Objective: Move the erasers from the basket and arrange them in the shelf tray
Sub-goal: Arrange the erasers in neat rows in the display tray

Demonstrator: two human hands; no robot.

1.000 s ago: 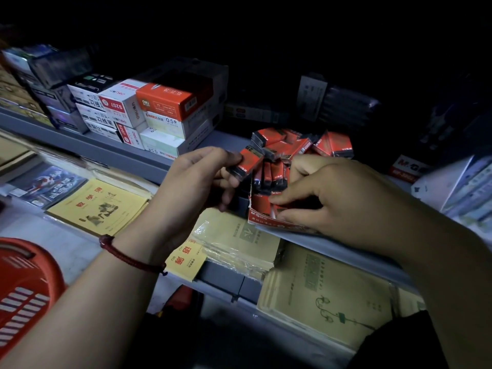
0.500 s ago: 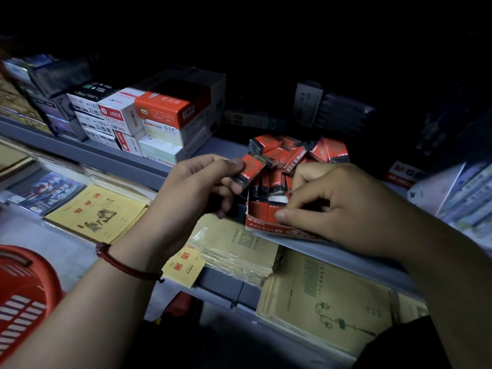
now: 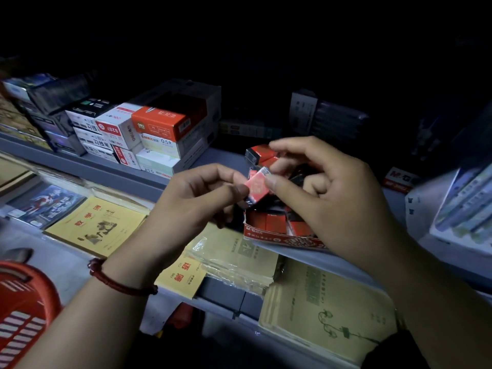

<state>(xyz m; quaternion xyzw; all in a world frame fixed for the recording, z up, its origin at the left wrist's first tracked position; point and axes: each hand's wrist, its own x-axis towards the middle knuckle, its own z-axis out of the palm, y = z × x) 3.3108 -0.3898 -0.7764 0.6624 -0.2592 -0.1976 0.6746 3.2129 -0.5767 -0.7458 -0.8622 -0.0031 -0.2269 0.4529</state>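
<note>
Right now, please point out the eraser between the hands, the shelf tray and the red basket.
eraser (image 3: 257, 185), head view, on its red wrapper face.
shelf tray (image 3: 279, 239), head view, on its front wall.
red basket (image 3: 29, 302), head view, on its slotted side.

Shelf with eraser tray, boxes
</note>
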